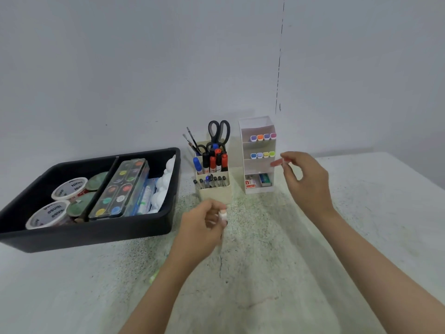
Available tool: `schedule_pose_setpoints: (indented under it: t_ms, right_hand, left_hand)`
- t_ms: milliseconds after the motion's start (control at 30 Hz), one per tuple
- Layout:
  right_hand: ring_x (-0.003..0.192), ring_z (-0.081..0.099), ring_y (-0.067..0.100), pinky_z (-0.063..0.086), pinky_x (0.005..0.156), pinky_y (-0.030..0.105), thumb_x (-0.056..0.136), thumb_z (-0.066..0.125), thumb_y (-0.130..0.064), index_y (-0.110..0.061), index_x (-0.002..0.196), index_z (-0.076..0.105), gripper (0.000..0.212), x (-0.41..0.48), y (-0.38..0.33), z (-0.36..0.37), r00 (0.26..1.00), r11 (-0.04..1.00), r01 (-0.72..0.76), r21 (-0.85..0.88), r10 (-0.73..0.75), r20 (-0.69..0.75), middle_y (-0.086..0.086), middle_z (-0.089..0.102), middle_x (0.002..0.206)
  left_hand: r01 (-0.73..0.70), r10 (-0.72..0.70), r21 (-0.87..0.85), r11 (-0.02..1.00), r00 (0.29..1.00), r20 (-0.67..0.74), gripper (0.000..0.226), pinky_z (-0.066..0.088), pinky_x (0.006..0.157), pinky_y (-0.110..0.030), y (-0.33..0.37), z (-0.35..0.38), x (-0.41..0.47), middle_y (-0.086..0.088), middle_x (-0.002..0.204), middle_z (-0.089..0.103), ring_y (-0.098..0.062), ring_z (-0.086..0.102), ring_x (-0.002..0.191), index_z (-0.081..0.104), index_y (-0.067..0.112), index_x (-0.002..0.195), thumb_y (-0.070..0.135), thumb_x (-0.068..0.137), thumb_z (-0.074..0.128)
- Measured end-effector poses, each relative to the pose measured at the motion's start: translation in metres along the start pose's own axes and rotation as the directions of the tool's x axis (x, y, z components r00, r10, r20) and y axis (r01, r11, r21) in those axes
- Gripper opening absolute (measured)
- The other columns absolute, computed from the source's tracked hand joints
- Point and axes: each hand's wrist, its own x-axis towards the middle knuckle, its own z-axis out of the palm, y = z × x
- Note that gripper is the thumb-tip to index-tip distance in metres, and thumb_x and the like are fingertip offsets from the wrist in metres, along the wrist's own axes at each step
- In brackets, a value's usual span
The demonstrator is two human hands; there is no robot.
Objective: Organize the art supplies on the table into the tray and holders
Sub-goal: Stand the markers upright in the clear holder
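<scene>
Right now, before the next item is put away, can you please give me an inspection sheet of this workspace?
Surface: table, speckled, stained, worn.
Job's things: black tray holds paint tubs, a watercolour palette, a white figurine; pen holder holds scissors, markers, brushes; tiered holder has highlighters on two shelves, small boxes at the bottom.
Clutter: blurred light-green thing beside the left forearm.
Hands: right hand pinches a reddish marker at the tiered holder; left hand grips a small white thing, blurred.
Cables: thin dark line on the wall; cable or crack, cannot tell.
Surroundings: plain grey wall.
</scene>
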Motion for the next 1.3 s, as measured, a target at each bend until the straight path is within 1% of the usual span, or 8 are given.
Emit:
schedule_pose_setpoints:
  t_ms: [100, 233, 433, 733, 867, 1067, 1167, 1300]
  right_hand:
    - [0.092, 0.062, 0.017, 0.037, 0.085, 0.013, 0.087, 0.061, -0.001, -0.007, 0.102, 0.067, 0.017, 0.003, 0.015, 0.009, 0.989, 0.985, 0.109, -0.133, -0.093, 0.118, 0.004, 0.069, 0.098]
    - [0.078, 0.063, 0.028, 0.038, 0.076, 0.03, 0.074, 0.073, 0.003, -0.008, 0.096, 0.069, 0.025, 0.005, 0.027, 0.024, 0.949, 0.915, 0.276, -0.294, -0.21, 0.237, 0.006, 0.071, 0.084]
    - [0.07, 0.056, 0.027, 0.024, 0.067, 0.03, 0.071, 0.074, 0.001, -0.01, 0.107, 0.063, 0.038, 0.009, 0.04, 0.044, 0.953, 0.894, 0.238, -0.38, -0.14, 0.268, 0.005, 0.068, 0.076]
    - [0.059, 0.051, 0.027, 0.037, 0.06, 0.032, 0.068, 0.076, 0.0, -0.009, 0.083, 0.06, 0.024, 0.01, 0.058, 0.057, 0.956, 0.893, 0.216, -0.394, -0.111, 0.273, 0.005, 0.058, 0.06]
    - [0.069, 0.056, 0.026, 0.039, 0.063, 0.03, 0.075, 0.072, -0.003, -0.007, 0.093, 0.062, 0.021, 0.003, 0.06, 0.055, 0.956, 0.945, 0.188, -0.267, -0.114, 0.269, 0.007, 0.064, 0.074]
    - [0.091, 0.049, 0.009, 0.031, 0.079, 0.01, 0.089, 0.048, -0.01, -0.007, 0.117, 0.056, 0.03, -0.025, 0.064, 0.049, 0.974, 0.993, -0.112, -0.021, 0.114, 0.195, 0.003, 0.061, 0.109]
    - [0.092, 0.05, 0.008, 0.036, 0.08, 0.016, 0.09, 0.05, -0.004, -0.01, 0.118, 0.054, 0.029, -0.03, 0.069, 0.046, 0.964, 0.987, -0.161, -0.003, 0.158, 0.215, 0.001, 0.057, 0.113]
    - [0.102, 0.05, 0.008, 0.043, 0.087, 0.025, 0.092, 0.048, -0.006, -0.014, 0.129, 0.049, 0.037, -0.031, 0.073, 0.046, 0.945, 0.978, -0.206, -0.007, 0.201, 0.258, -0.002, 0.055, 0.121]
  left_hand:
    - [-0.068, 0.064, -0.065, 0.996, 0.996, -0.064, 0.03, 0.051, 0.075, -0.012, 0.015, 0.0, 0.013, 0.009, 0.088, 0.065, 0.001, 0.061, 0.08, 0.059, 0.031, 0.088, 0.003, 0.081, 0.068]
    - [-0.205, 0.19, -0.085, 0.975, 0.969, -0.156, 0.022, 0.052, 0.079, -0.016, 0.026, 0.008, 0.034, 0.007, 0.092, 0.067, -0.003, 0.065, 0.085, 0.063, 0.017, 0.095, 0.0, 0.082, 0.067]
    - [-0.212, 0.19, -0.143, 0.967, 0.97, -0.152, 0.022, 0.052, 0.08, -0.015, 0.038, 0.028, 0.064, 0.008, 0.095, 0.065, -0.001, 0.063, 0.088, 0.06, 0.019, 0.099, 0.002, 0.085, 0.063]
    - [-0.293, 0.273, -0.118, 0.949, 0.948, -0.163, 0.024, 0.049, 0.083, -0.013, 0.033, 0.052, 0.087, 0.01, 0.094, 0.061, -0.002, 0.062, 0.091, 0.058, 0.019, 0.094, -0.002, 0.085, 0.061]
    - [-0.353, 0.333, -0.084, 0.932, 0.923, -0.192, 0.019, 0.052, 0.083, -0.017, 0.028, 0.06, 0.096, 0.004, 0.092, 0.063, -0.007, 0.063, 0.09, 0.06, 0.012, 0.094, -0.004, 0.084, 0.062]
    - [-0.455, 0.429, -0.041, 0.889, 0.863, -0.268, 0.017, 0.051, 0.081, -0.014, 0.026, 0.071, 0.099, 0.003, 0.092, 0.064, -0.008, 0.064, 0.088, 0.064, 0.002, 0.098, -0.005, 0.082, 0.064]
    - [-0.529, 0.495, -0.002, 0.849, 0.795, -0.351, 0.019, 0.053, 0.081, -0.017, 0.026, 0.072, 0.101, -0.002, 0.094, 0.066, -0.008, 0.064, 0.09, 0.065, 0.001, 0.098, -0.007, 0.081, 0.065]
    - [-0.545, 0.533, 0.053, 0.837, 0.788, -0.308, 0.018, 0.051, 0.081, -0.015, 0.016, 0.08, 0.108, 0.003, 0.096, 0.065, -0.005, 0.063, 0.091, 0.066, 0.0, 0.097, -0.008, 0.081, 0.065]
